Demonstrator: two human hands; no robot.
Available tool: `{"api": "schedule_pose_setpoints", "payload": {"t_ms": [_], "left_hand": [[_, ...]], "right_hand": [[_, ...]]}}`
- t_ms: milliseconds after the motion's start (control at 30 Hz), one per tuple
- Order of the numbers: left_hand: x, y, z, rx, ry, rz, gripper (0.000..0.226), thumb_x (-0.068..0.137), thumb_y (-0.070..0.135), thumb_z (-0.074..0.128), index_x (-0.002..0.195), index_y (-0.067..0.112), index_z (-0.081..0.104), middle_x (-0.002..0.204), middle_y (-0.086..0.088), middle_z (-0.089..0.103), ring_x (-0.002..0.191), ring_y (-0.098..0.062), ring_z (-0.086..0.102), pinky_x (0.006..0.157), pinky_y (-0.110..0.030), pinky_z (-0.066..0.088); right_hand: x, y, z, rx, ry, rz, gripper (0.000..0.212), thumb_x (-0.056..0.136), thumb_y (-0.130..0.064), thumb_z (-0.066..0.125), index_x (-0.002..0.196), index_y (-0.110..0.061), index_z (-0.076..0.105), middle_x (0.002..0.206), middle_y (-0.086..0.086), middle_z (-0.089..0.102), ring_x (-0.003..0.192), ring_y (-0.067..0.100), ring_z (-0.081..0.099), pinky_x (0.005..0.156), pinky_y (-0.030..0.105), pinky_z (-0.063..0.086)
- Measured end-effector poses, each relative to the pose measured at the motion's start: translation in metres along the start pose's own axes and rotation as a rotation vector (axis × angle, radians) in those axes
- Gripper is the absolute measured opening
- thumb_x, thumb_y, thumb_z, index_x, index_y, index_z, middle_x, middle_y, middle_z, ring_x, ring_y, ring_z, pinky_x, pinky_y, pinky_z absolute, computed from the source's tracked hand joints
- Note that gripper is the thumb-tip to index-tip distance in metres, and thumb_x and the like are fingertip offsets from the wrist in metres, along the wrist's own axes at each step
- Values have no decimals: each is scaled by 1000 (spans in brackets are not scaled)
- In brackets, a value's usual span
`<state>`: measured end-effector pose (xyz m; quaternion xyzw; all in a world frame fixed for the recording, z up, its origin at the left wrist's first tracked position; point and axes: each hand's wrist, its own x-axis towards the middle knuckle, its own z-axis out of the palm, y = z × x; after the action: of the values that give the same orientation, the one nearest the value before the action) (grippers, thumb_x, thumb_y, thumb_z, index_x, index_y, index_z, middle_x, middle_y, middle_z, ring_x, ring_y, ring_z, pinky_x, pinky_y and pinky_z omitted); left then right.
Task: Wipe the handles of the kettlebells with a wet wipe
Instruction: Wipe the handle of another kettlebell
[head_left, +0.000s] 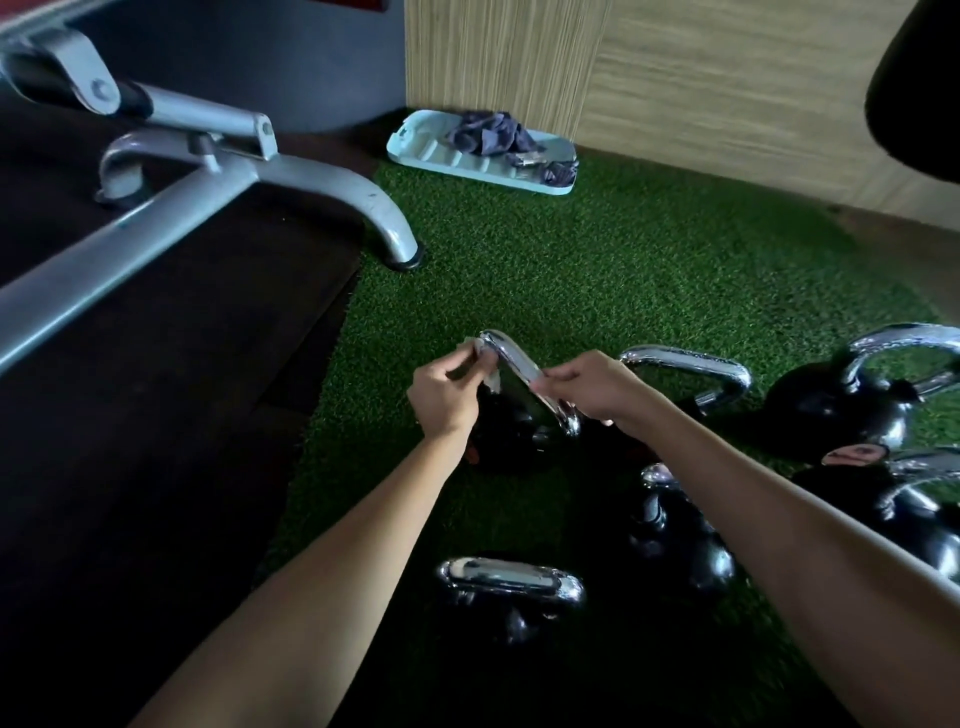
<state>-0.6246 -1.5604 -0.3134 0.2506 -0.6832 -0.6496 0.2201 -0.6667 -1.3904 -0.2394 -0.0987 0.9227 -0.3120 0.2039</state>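
Pinching the limp wipe (492, 383) over a slick, rigid handle (511, 364), left hand (444, 396) and right hand (592, 387) apparently hold its ends.

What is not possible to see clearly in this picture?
All in the head view:
Kettlebell being wiped: its body lost in shadow behind the left hand and right hand.
Wet wipe: the hands cover its ends.
Kettlebells at the right: cut by the frame edge.
Items beside the cloth in the tray: too small.
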Motion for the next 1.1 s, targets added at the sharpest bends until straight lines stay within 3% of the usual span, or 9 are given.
{"api": "schedule_pose_setpoints", "payload": {"t_ms": [133, 233, 367, 433, 467, 533, 767, 900, 1100], "left_hand": [[12, 4, -6, -100, -12, 21, 44, 75, 26, 91, 113, 9, 77, 106, -5, 78, 96, -3, 73, 92, -15, 53], [9, 5, -10, -69, -69, 26, 46, 72, 32, 92, 111, 12, 78, 102, -1, 79, 93, -2, 74, 92, -21, 56], [-25, 3, -2, 56, -116, 138, 38, 74, 29, 90, 108, 16, 79, 104, 5, 77, 86, 20, 64, 87, -5, 49], [-34, 3, 0, 65, -100, 129, 38, 74, 28, 90, 108, 17, 79, 106, 5, 77, 80, 29, 58, 84, 1, 44], [-36, 4, 0, 57, -84, 102, 39, 73, 29, 91, 109, 17, 79, 106, 6, 77, 78, 29, 57, 85, -1, 45], [-38, 6, 0, 32, -69, 52, 41, 72, 30, 91, 109, 18, 79, 105, 9, 76, 78, 27, 59, 88, -5, 49], [-65, 5, 12, 136, -129, 109, 40, 67, 20, 95, 104, 13, 80, 97, 5, 79, 76, 16, 66, 86, -13, 55], [-70, 6, 13, 107, -139, 49, 39, 66, 16, 95, 102, 13, 81, 93, 12, 77, 77, 15, 67, 78, -2, 48], [-74, -5, 23, 234, -196, -91, 33, 62, 10, 96, 92, 14, 83, 69, 15, 71, 64, 10, 64, 64, 0, 44]], "right_hand": [[9, -12, -2, 45, -23, 12, 34, 89, -47, 73, 118, -29, 75, 115, 1, 75, 101, 20, 69, 79, 28, 47], [14, -11, -3, 63, -53, 27, 36, 90, -47, 72, 121, -28, 73, 126, 9, 71, 109, 27, 65, 83, 29, 38], [13, -14, -7, 36, -131, 50, 40, 95, -47, 63, 128, -25, 69, 144, 15, 57, 131, 37, 53, 95, 38, 38], [14, -15, -12, -5, -166, 76, 42, 99, -48, 56, 130, -23, 67, 139, 18, 59, 106, 33, 64, 92, 40, 50], [14, -15, -14, -23, -188, 85, 42, 102, -46, 52, 131, -20, 66, 131, 17, 63, 84, 24, 62, 75, 32, 52], [15, -15, -18, -60, -220, 91, 40, 106, -40, 46, 134, -16, 62, 117, 9, 65, 67, 13, 44, 57, 24, 39], [18, -16, -22, -80, -207, 76, 40, 106, -39, 48, 134, -14, 63, 116, 8, 66, 62, 12, 40, 56, 25, 36], [17, -18, -22, -55, -203, 71, 43, 104, -41, 50, 135, -15, 62, 127, 14, 65, 99, 30, 62, 62, 27, 37], [19, -15, -22, -38, -185, 73, 45, 102, -44, 52, 138, -18, 59, 111, 8, 67, 70, 15, 44, 61, 27, 36]]}}
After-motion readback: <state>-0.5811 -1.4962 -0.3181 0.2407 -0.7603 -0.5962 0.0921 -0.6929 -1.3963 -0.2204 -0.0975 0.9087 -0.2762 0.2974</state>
